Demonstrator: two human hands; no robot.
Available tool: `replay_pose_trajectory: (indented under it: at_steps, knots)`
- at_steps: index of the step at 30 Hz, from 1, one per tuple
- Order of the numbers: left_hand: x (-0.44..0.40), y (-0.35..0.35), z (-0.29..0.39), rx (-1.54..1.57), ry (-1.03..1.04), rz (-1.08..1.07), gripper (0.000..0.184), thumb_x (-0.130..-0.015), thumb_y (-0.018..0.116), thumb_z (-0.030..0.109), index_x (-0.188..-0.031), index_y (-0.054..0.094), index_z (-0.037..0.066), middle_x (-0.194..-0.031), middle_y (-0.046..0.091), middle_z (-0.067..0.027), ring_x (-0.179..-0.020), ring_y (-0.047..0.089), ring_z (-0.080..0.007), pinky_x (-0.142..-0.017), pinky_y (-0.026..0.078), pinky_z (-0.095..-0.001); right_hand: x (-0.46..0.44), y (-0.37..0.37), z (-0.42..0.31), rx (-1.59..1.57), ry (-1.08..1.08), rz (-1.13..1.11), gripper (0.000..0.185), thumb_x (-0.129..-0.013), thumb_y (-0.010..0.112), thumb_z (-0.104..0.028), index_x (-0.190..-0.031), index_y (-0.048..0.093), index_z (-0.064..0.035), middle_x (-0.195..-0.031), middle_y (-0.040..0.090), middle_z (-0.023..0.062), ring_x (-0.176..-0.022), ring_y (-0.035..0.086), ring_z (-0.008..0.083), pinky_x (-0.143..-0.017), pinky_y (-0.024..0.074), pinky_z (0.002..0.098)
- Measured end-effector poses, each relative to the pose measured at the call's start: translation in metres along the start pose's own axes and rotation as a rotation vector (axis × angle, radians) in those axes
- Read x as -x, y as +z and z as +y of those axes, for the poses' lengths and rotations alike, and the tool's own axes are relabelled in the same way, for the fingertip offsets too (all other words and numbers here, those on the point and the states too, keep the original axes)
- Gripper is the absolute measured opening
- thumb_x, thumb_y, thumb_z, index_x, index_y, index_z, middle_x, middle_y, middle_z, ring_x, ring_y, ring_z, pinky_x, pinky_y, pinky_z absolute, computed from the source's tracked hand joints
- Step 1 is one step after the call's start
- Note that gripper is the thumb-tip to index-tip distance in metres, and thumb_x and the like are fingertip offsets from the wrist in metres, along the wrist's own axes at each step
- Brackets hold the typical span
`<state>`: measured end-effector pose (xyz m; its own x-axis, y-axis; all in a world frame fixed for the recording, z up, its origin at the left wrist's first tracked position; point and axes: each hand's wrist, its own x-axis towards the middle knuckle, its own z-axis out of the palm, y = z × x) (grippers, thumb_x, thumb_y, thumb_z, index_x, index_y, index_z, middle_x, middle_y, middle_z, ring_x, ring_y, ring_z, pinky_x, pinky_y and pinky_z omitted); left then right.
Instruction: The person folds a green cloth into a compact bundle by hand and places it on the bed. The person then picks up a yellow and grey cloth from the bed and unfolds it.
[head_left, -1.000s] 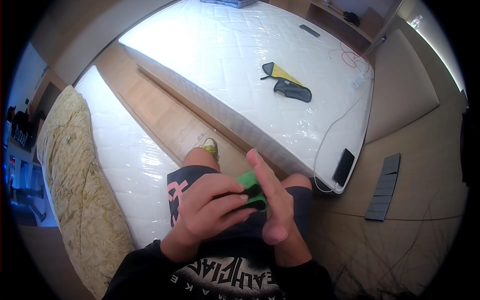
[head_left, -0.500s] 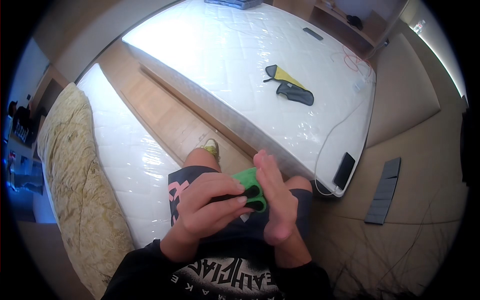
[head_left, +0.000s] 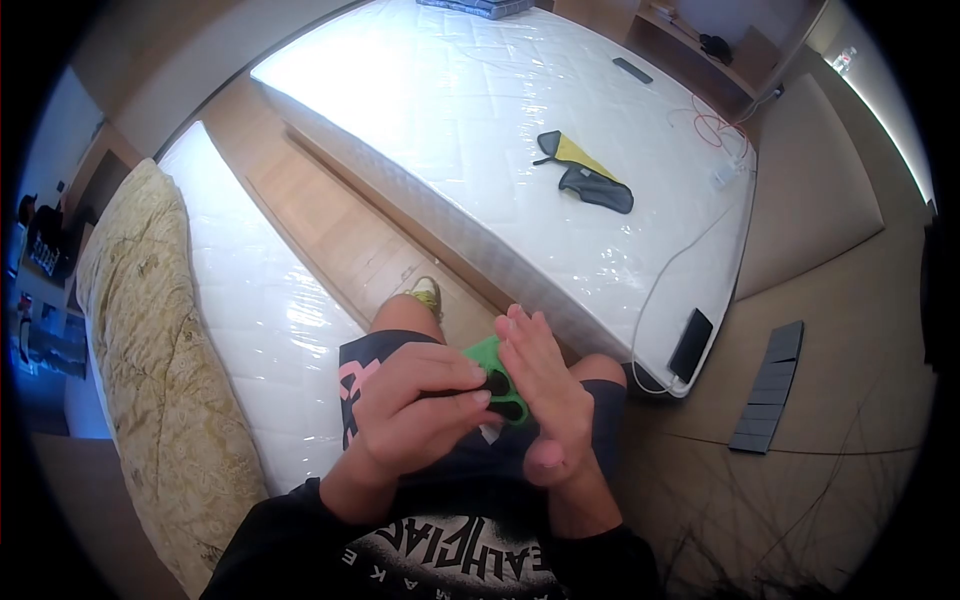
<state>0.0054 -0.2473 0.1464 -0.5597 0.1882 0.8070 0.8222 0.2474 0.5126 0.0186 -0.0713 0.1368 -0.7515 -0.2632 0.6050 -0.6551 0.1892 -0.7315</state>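
Note:
My left hand [head_left: 415,405] is closed, its thumb and fingers pinching a soft-looking green-and-black folded piece [head_left: 514,396] above my lap. Black loops show at the end of the piece, and its exact kind is unclear. My right hand [head_left: 545,385] is open, fingers stretched out together, palm turned towards the green side and lying against or very close to it. Part of the piece is hidden behind the left fingers. Beyond my hands, a yellow-and-dark-grey fabric item [head_left: 590,180] lies on the plastic-covered mattress [head_left: 440,110].
A phone [head_left: 690,346] on a white cable lies at the mattress corner. Right of me, a grey segmented strip [head_left: 767,388] rests on the brown upholstered surface [head_left: 830,400]. On the left, a patterned quilt [head_left: 165,330] lies along a second mattress [head_left: 240,260]. A remote-like dark object [head_left: 632,70] lies farther off.
My right hand has tilted slightly left, its fingers now over more of the green piece. The left hand keeps its pinch. The view has shifted slightly.

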Motion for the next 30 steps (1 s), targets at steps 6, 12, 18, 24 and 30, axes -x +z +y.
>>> replay_pose_trajectory:
  at_steps: [6, 12, 18, 24, 30]
  knots:
    - [0.0, 0.0, 0.002, 0.001, -0.043, 0.002, 0.031, -0.062, 0.086, 0.004, -0.087, 0.069, 0.002, -0.094, 0.066, -0.0129, -0.084, 0.066, -0.0277, -0.071, 0.056, -0.0342, 0.002, 0.002, 0.005, -0.083, 0.001, 0.006, 0.09, -0.097, 0.026, -0.066, -0.135, 0.046, 0.0124, -0.138, 0.049, 0.0303, -0.134, 0.043, 0.0453, -0.114, 0.024, 0.0518]
    - [-0.004, 0.002, 0.001, 0.061, -0.036, -0.039, 0.034, -0.062, 0.087, 0.005, -0.09, 0.068, 0.002, -0.095, 0.067, -0.0133, -0.081, 0.066, -0.0273, -0.069, 0.055, -0.0334, 0.002, 0.007, 0.003, -0.086, 0.081, 0.007, 0.092, -0.085, 0.064, -0.054, -0.146, 0.031, 0.0069, -0.137, 0.05, 0.0278, -0.125, 0.05, 0.0431, -0.106, 0.0369, 0.0482]
    - [-0.003, -0.005, -0.006, 0.152, -0.074, -0.088, 0.038, -0.065, 0.087, 0.009, -0.096, 0.066, 0.002, -0.095, 0.067, -0.0138, -0.079, 0.066, -0.0278, -0.067, 0.055, -0.0335, 0.008, -0.002, 0.009, 0.006, 0.096, -0.063, 0.09, -0.072, 0.082, -0.016, -0.145, 0.033, 0.0052, -0.116, 0.058, 0.0209, -0.105, 0.058, 0.038, -0.091, 0.0473, 0.0408]
    - [0.007, -0.001, -0.014, 0.379, -0.255, -0.029, 0.066, -0.066, 0.089, 0.012, -0.12, 0.053, 0.0, -0.108, 0.063, -0.0149, -0.096, 0.064, -0.0269, -0.082, 0.053, -0.0341, 0.018, 0.005, 0.017, -0.221, 0.229, 0.01, 0.088, -0.072, 0.077, -0.005, -0.147, 0.031, 0.0042, -0.11, 0.059, 0.0181, -0.102, 0.061, 0.0303, -0.089, 0.0474, 0.0335]
    - [0.023, 0.015, -0.03, 0.709, -0.6, -0.044, 0.087, -0.074, 0.08, 0.002, -0.143, 0.027, -0.001, -0.128, 0.052, -0.0159, -0.115, 0.055, -0.0214, -0.1, 0.045, -0.0346, 0.013, 0.018, 0.009, -0.506, 0.382, 0.273, 0.086, -0.084, 0.063, 0.008, -0.153, 0.012, -0.0002, -0.127, 0.05, 0.012, -0.117, 0.053, 0.02, -0.098, 0.0435, 0.0315]
